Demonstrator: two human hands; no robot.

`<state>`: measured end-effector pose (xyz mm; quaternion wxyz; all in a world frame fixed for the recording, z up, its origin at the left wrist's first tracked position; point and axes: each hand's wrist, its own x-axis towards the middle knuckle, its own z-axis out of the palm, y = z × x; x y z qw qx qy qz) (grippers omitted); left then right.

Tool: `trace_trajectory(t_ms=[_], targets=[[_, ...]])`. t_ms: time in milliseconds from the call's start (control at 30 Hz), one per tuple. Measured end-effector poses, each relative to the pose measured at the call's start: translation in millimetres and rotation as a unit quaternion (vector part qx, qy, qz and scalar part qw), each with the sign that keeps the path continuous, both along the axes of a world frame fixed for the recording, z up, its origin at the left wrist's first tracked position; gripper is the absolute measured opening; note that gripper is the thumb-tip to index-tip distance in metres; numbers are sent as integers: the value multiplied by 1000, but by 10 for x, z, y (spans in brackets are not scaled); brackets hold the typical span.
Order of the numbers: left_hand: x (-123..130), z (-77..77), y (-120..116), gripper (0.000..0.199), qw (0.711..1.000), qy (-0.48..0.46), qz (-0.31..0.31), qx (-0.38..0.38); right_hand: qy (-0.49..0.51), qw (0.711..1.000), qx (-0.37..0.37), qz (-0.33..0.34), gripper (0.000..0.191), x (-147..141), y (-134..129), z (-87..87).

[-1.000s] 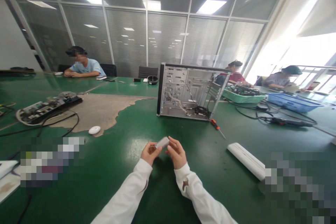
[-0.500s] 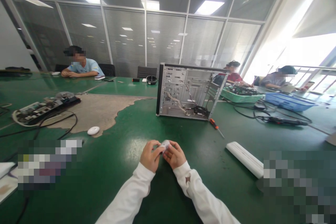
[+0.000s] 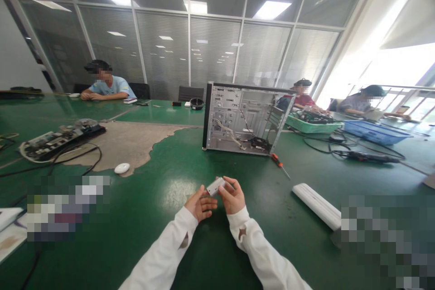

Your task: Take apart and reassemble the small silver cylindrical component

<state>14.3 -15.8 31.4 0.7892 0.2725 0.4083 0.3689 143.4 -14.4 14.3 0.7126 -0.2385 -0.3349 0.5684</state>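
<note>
A small light-grey box-shaped piece (image 3: pixel 215 186), its kind not clear, is pinched between the thumb and fingers of my right hand (image 3: pixel 233 195). My left hand (image 3: pixel 201 205) is open with its fingers spread; its fingertips are close to the lower left end of the piece, and I cannot tell whether they touch it. Both hands are above the green table (image 3: pixel 149 226). Beyond them stands an open computer case (image 3: pixel 249 118), with wires and a black part at its bottom. An orange-handled screwdriver (image 3: pixel 277 160) lies at the case's near right corner.
To the right are a white bar-shaped piece (image 3: pixel 316 206), a green basket (image 3: pixel 314 128), a blue basket (image 3: pixel 377 133) and black cables. A white disc (image 3: pixel 122 168) and an opened device with exposed parts (image 3: pixel 63 140) lie left. Several people sit around the table.
My left hand has let go of the grey piece, opened its fingers and moved slightly down. The right hand keeps the piece, which now shows more of its side.
</note>
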Motion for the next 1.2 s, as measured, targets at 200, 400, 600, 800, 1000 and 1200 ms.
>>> trace_trajectory(t_ms=[200,400,600,800,1000,1200], targets=[[2,-53,-12,27,996,-5,83,12,-37,999,15,-24,35,-51,24,-85],[11,-195,29,35,955,89,166,229,-41,997,-61,14,42,-38,2,-64],[-24,-215,8,33,815,304,195,453,-17,993,-111,31,43,-37,-58,41],[-117,-124,-22,23,603,425,203,644,-3,986,-158,43,46,-56,-71,39],[-141,-34,-58,29,456,471,158,738,26,977,-204,60,44,-103,-104,39],[-6,-89,-114,58,667,391,115,623,47,978,-200,41,45,-87,-84,-7]])
